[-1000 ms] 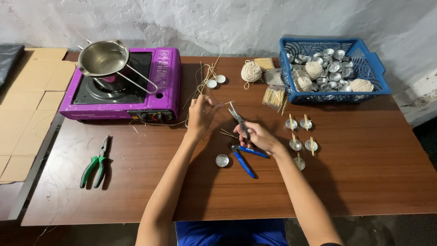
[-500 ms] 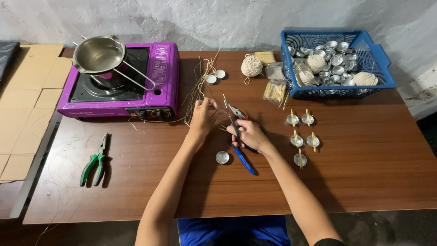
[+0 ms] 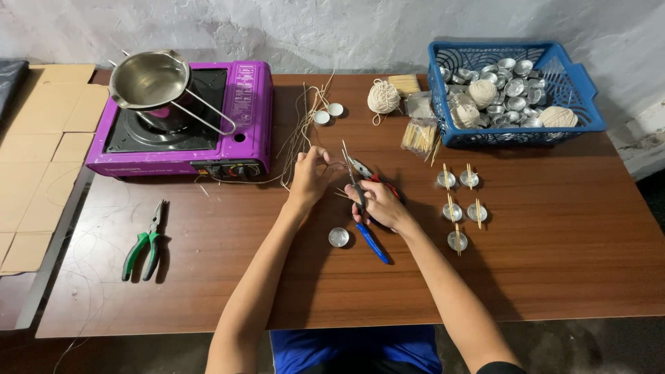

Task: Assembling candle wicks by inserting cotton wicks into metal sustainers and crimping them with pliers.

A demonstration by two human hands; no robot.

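Note:
My left hand (image 3: pixel 311 175) pinches a thin pale wick strand (image 3: pixel 299 131) at the table's middle, near a loose bunch of such strands. My right hand (image 3: pixel 379 203) grips blue-handled scissors (image 3: pixel 365 208), blades pointing up toward the strand beside my left fingers. A second tool with red handles (image 3: pixel 377 176) lies just behind the right hand. An empty small metal cup (image 3: pixel 339 237) sits on the wooden table (image 3: pixel 554 277) in front of both hands. To the right stand several metal cups with wicks and sticks (image 3: pixel 457 197).
A purple portable stove (image 3: pixel 239 131) with a steel pot (image 3: pixel 149 79) stands back left. Green-handled pliers (image 3: pixel 144 242) lie front left. A blue basket (image 3: pixel 578 90) of metal cups and twine balls sits back right, with a twine ball (image 3: pixel 383 96) and stick bundles (image 3: pixel 419 135) beside it.
Both hands have drawn closer together. The scissors have swung more upright, blades now next to the strand held by my left hand.

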